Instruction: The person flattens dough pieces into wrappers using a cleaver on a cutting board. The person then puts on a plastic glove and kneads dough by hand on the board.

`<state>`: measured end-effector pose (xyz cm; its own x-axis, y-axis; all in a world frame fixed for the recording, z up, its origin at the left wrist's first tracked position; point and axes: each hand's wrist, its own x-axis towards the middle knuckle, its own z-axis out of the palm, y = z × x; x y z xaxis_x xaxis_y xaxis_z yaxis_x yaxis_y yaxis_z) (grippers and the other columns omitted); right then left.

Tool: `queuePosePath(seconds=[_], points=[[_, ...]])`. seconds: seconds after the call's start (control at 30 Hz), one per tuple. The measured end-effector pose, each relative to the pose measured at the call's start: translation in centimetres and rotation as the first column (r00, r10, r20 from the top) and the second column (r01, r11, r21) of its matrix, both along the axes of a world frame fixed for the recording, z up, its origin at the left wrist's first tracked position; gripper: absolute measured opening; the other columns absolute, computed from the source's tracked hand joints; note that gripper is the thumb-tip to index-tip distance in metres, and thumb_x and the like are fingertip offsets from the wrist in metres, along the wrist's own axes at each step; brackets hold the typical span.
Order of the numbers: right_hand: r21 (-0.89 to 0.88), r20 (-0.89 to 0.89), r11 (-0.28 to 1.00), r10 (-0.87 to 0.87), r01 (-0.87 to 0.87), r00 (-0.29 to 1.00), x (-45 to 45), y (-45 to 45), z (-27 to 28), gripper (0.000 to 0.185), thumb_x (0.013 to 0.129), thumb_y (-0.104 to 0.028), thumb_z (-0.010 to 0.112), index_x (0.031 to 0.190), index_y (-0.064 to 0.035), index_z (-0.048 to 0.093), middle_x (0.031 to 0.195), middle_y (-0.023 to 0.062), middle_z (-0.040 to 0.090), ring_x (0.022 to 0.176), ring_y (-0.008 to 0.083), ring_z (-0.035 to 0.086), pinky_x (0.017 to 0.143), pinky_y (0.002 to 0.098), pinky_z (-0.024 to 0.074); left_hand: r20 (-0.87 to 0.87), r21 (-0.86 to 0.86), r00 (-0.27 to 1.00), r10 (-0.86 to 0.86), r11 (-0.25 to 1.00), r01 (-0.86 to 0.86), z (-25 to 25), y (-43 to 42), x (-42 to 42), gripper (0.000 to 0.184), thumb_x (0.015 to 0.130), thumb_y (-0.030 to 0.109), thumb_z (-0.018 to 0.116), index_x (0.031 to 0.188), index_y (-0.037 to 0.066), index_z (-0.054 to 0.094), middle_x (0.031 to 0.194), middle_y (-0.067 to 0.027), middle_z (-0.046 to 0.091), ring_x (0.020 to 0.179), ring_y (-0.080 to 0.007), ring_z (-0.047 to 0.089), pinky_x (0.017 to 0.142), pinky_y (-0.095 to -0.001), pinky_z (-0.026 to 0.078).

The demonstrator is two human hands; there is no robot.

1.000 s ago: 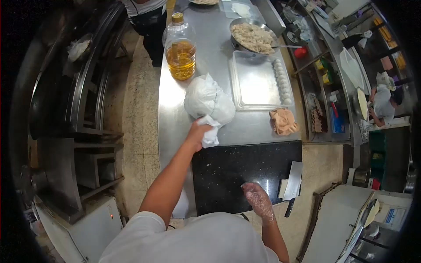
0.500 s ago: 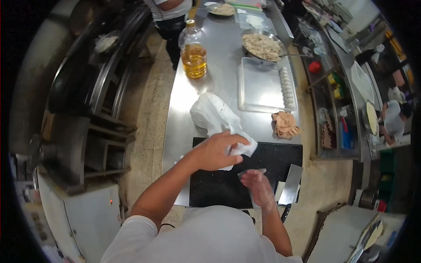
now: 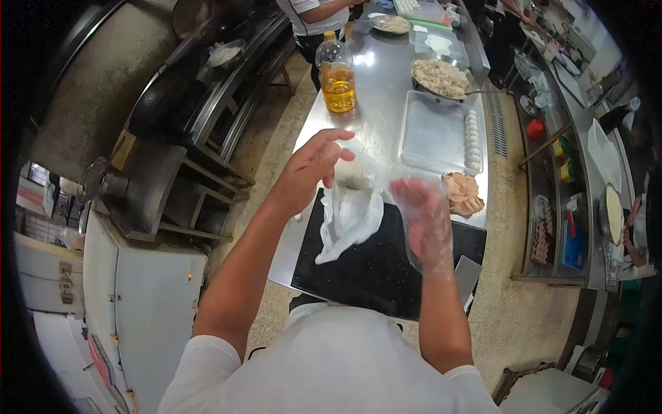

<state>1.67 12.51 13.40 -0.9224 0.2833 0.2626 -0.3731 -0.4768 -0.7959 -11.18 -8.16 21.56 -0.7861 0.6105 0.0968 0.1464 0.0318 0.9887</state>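
A white plastic bag [image 3: 353,224] lies partly over the black cutting board [image 3: 331,269], with a pale rounded mass [image 3: 353,174] at its far end. At the bag's left far side is my left hand [image 3: 309,169], fingers apart and curved; whether a fingertip touches the bag I cannot tell. My right hand [image 3: 424,217] wears a clear plastic glove and is raised over the board, right of the bag, fingers extended and holding nothing. Close beyond it sits a crumpled tan cloth [image 3: 463,194]. Partly behind my right forearm, a cleaver blade [image 3: 467,276] rests at the board's right edge.
A clear tray [image 3: 434,131] holds a row of small white dough balls [image 3: 472,141]. Beyond it stands a bowl of pale filling [image 3: 440,77]. An oil bottle [image 3: 338,79] is at the table's left edge. A co-worker [image 3: 314,17] stands at the far left.
My left hand has moved away from me to the bag's far end. My right hand has risen and moved forward. The bag's loose part now hangs toward me; the whole view has shifted.
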Motion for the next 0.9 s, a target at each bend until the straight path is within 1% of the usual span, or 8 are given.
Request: queuePosePath(seconds=[0.17,0.23,0.3,0.43,0.57,0.63,0.7,0.9], points=[[0.111,0.103,0.980,0.154,-0.165,0.983,-7.1,-3.6,-1.7,0.047,0.100,-0.041,0.056,0.121,0.0004,0.063,0.120,0.0161,0.067,0.116,0.0259,0.063,0.103,0.0423,0.0456,0.227,0.228,0.972,-0.062,0.974,0.009,0.1,0.8,-0.6,0.075,0.102,0.061,0.040,0.155,0.008,0.035,0.126,-0.0171,0.065,0.062,-0.0060,0.044,0.059,-0.0206,0.043],[0.765,0.537,0.489,-0.127,-0.419,0.834,-8.5,-4.8,-5.5,0.037,0.099,-0.034,0.055,0.116,-0.0031,0.067,0.116,0.0176,0.069,0.110,0.0269,0.065,0.099,0.0407,0.0483,0.237,0.217,0.968,-0.080,0.976,0.028,-0.2,0.3,-1.5,0.081,0.101,0.065,0.038,0.157,0.008,0.030,0.128,-0.0210,0.064,0.060,-0.0041,0.044,0.055,-0.0187,0.042],[0.790,0.559,-0.094,-0.296,-0.606,0.775,-6.6,-2.8,-10.5,0.052,0.097,-0.046,0.057,0.122,-0.0013,0.067,0.123,0.0262,0.065,0.113,0.0400,0.063,0.101,0.0457,0.0471,0.209,0.217,0.971,-0.118,0.974,0.072,0.0,-0.5,-2.6,0.083,0.099,0.066,0.039,0.157,0.008,0.030,0.128,-0.0236,0.064,0.058,-0.0034,0.044,0.052,-0.0168,0.039],[0.676,0.672,0.268,-0.605,-0.686,0.426,-1.1,1.0,-7.6,0.059,0.093,-0.050,0.061,0.127,-0.0018,0.065,0.129,0.0263,0.063,0.122,0.0402,0.059,0.106,0.0465,0.0439,0.281,0.297,0.929,-0.240,0.942,0.154,-1.0,-2.3,-5.1,0.086,0.098,0.068,0.040,0.158,0.007,0.028,0.131,-0.0257,0.062,0.052,-0.0023,0.041,0.048,-0.0158,0.039],[0.624,0.671,-0.031,-0.491,-0.781,0.556,-1.9,-0.5,-6.9,0.060,0.094,-0.048,0.061,0.130,-0.0006,0.062,0.132,0.0262,0.061,0.125,0.0399,0.057,0.107,0.0459,0.0430,0.250,0.302,0.889,-0.383,0.903,0.304,-1.9,-2.5,-6.6,0.092,0.096,0.072,0.040,0.158,0.006,0.027,0.132,-0.0267,0.061,0.047,-0.0003,0.037,0.044,-0.0151,0.039],[0.868,0.479,0.097,-0.421,-0.487,0.770,-4.8,-3.6,-5.6,0.055,0.094,-0.046,0.062,0.130,-0.0055,0.063,0.130,0.0236,0.062,0.124,0.0393,0.057,0.108,0.0461,0.0425,0.170,0.312,0.861,-0.479,0.855,0.414,-2.5,-2.9,-7.6,0.094,0.095,0.074,0.040,0.158,0.005,0.028,0.133,-0.0242,0.061,0.048,0.0004,0.038,0.043,-0.0151,0.039],[0.962,0.163,-0.113,-0.488,-0.247,0.858,-8.1,-4.1,-8.4,0.053,0.094,-0.044,0.064,0.129,-0.0046,0.064,0.134,0.0224,0.061,0.125,0.0377,0.057,0.107,0.0441,0.0438,0.169,0.325,0.846,-0.506,0.839,0.437,-2.1,-3.2,-7.9,0.094,0.094,0.075,0.041,0.156,0.005,0.031,0.133,-0.0225,0.062,0.048,0.0005,0.039,0.044,-0.0152,0.039],[0.696,0.632,0.014,-0.486,-0.718,0.604,-14.9,-3.5,-5.6,0.047,0.095,-0.049,0.056,0.120,-0.0122,0.071,0.121,0.0158,0.069,0.116,0.0332,0.064,0.100,0.0414,0.0476,0.077,0.197,0.853,-0.517,0.846,0.495,-2.3,-4.8,-10.1,0.095,0.092,0.077,0.043,0.148,0.000,0.046,0.116,-0.0183,0.071,0.049,-0.0031,0.046,0.047,-0.0165,0.043]])
